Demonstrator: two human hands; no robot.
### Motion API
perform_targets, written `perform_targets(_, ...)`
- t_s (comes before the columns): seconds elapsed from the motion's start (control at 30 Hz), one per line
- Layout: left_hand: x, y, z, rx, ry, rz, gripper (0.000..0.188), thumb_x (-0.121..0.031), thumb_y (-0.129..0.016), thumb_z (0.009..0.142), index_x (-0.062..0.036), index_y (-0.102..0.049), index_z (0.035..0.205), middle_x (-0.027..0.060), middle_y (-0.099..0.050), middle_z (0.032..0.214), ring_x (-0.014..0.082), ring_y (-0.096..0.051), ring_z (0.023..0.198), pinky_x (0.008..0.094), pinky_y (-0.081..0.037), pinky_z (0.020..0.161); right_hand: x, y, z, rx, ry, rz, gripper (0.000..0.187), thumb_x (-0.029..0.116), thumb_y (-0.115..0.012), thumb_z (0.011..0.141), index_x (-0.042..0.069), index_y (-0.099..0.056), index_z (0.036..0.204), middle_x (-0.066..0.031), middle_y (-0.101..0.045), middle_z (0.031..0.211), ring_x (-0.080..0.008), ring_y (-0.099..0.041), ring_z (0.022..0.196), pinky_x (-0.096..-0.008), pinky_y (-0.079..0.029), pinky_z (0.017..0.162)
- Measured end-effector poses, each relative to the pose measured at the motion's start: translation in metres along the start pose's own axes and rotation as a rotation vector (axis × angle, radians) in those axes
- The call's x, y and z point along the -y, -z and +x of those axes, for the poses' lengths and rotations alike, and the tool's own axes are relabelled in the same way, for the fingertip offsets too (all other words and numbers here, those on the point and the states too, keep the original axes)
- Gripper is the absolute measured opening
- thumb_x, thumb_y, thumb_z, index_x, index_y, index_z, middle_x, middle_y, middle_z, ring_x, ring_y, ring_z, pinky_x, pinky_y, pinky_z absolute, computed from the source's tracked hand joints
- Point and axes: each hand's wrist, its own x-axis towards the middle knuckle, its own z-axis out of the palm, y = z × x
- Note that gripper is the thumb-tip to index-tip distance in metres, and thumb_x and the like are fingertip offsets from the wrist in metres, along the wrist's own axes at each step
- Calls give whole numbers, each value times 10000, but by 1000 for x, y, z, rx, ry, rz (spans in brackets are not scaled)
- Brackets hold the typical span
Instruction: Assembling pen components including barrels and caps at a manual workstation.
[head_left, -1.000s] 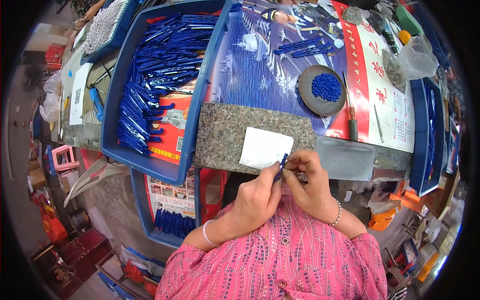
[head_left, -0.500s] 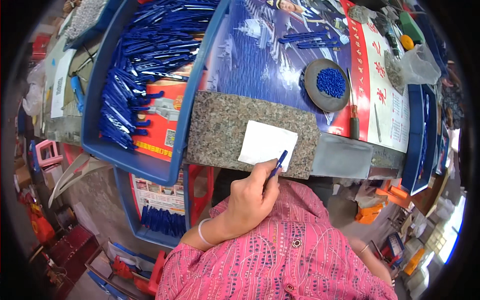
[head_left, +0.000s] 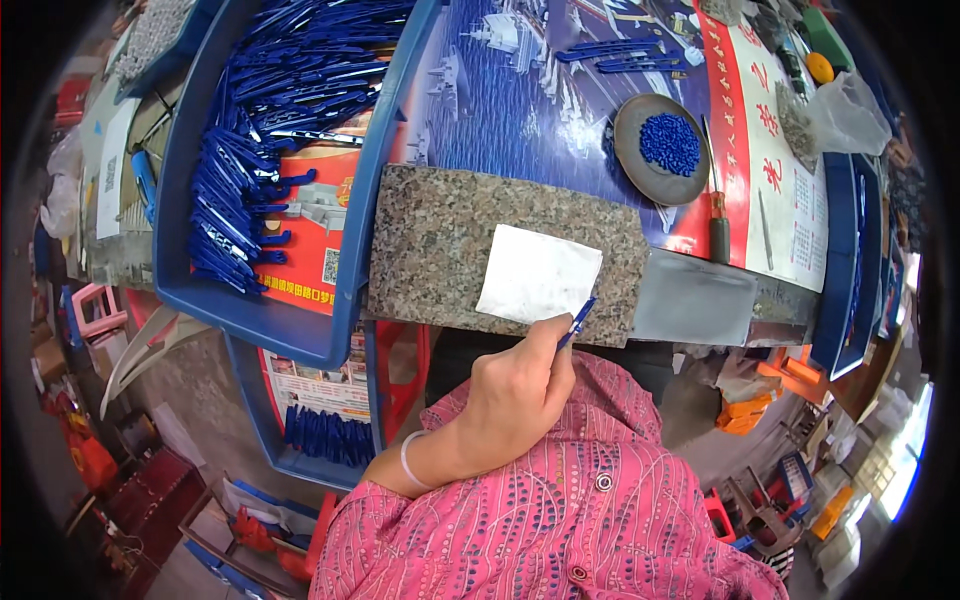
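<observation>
My left hand (head_left: pixel 522 383), with a pale bangle at the wrist, pinches a slim blue plastic piece (head_left: pixel 577 322) between thumb and fingers. The piece tilts up over the near right corner of a white square pad (head_left: pixel 542 272). That pad lies on a speckled granite slab (head_left: pixel 430 240) at the front of the table. My right hand is out of sight. A round dark dish (head_left: pixel 640 180) beyond the slab holds many small blue pellets (head_left: pixel 670 143). To the left, a large blue tray (head_left: pixel 370 210) is filled with similar long blue pieces (head_left: pixel 300 75).
A screwdriver (head_left: pixel 719 230) and a thin metal rod (head_left: pixel 766 230) lie right of the dish. Several blue pieces (head_left: pixel 625 55) rest at the back. A lower blue bin (head_left: pixel 262 425) with more pieces stands below the tray. Another blue tray (head_left: pixel 838 270) is at the right edge.
My left hand has moved slightly right with the blue piece, toward the pad's corner. My right forearm, visible at the lower right before, has left the view. The whole view has shifted a little.
</observation>
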Motion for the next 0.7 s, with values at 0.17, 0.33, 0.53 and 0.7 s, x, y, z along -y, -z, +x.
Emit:
perform_targets(0.17, -5, 1, -4, -2, 2, 36, 239, 33, -563, 782, 33, -524, 1018, 157, -658, 816, 275, -663, 659, 319, -515, 547, 19, 45, 28, 86, -98, -129, 317, 264, -544, 848, 35, -577, 1065, -110, -649, 934, -238, -627, 692, -333, -508, 613)
perform_targets(0.33, -10, 5, 0, 46, -2, 49, 231, 29, -563, 786, 32, -528, 1014, 156, -663, 822, 269, -670, 683, 312, -520, 561, 48, 120, 58, 160, -243, -234, 322, 276, -540, 858, 45, -570, 1081, -112, -645, 937, -245, -625, 691, -337, -507, 624)
perform_targets(0.53, -25, -1, -1, 18, 7, 6, 216, -15, -577, 791, 12, -519, 997, 189, -600, 699, 329, -608, 570, 391, -463, 484, 126, 260, 95, -512, 71, 800, 86, 46, -550, 828, 0, -551, 901, -34, -552, 694, -90, -516, 642, -239, -440, 608)
perform_targets(0.7, -40, -1, 1, 166, 63, -30, 206, 3, -569, 804, 33, -541, 1006, 160, -669, 821, 219, -679, 708, 281, -518, 579, 157, 256, 139, -410, 237, 1395, 285, 31, -596, 821, -6, -500, 1087, -26, -556, 944, -67, -517, 821, -200, -433, 700)
